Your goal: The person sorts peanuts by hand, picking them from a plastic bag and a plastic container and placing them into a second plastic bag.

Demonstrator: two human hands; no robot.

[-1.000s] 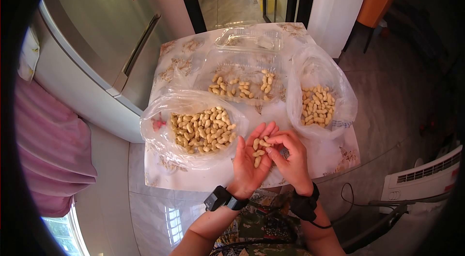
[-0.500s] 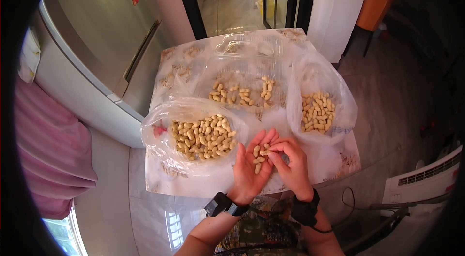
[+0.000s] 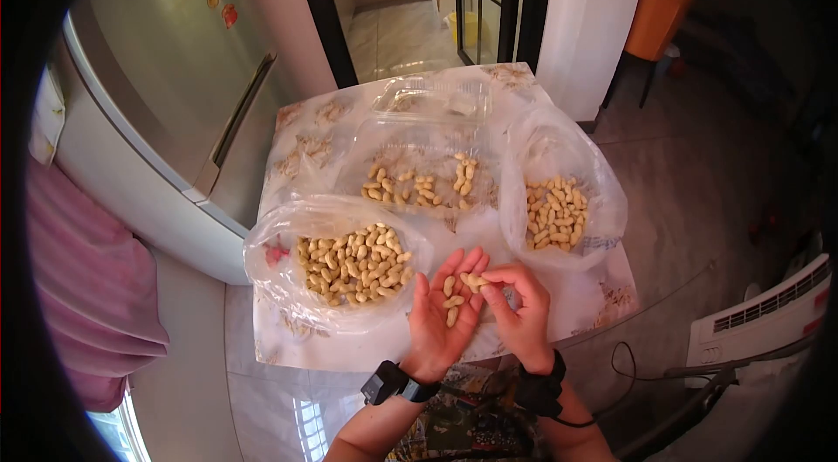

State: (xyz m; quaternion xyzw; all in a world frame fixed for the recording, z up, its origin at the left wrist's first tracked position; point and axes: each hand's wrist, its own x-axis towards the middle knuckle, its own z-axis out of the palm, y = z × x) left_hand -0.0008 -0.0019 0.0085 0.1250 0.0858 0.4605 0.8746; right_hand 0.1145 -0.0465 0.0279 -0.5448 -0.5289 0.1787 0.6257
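Palm up, my left hand point(image 3: 436, 327) holds several unshelled peanuts point(image 3: 452, 301) on its palm, its fingers stretched out. My right hand point(image 3: 522, 309) pinches one peanut point(image 3: 474, 281) between thumb and fingertips, just over the left fingers. To the left of my hands sits a clear plastic bag point(image 3: 266, 274) with a heap of peanuts point(image 3: 353, 264) in it. On the right stands another plastic bag point(image 3: 604, 191) with peanuts point(image 3: 556, 213). Behind my hands, a clear plastic box point(image 3: 410, 138) has peanuts in separate groups, its lid point(image 3: 436, 100) at the far side.
A patterned cloth covers the table point(image 3: 332, 348). A fridge point(image 3: 175, 78) stands close on the left, with a pink cloth point(image 3: 87, 261) hanging nearby. A glass door point(image 3: 483, 8) and an orange chair point(image 3: 659, 18) are beyond. A cable point(image 3: 621, 357) runs from my right wrist.
The view has shifted, so the table appears lower and further left. My right hand still pinches a peanut, now held out more clearly above the left fingers.
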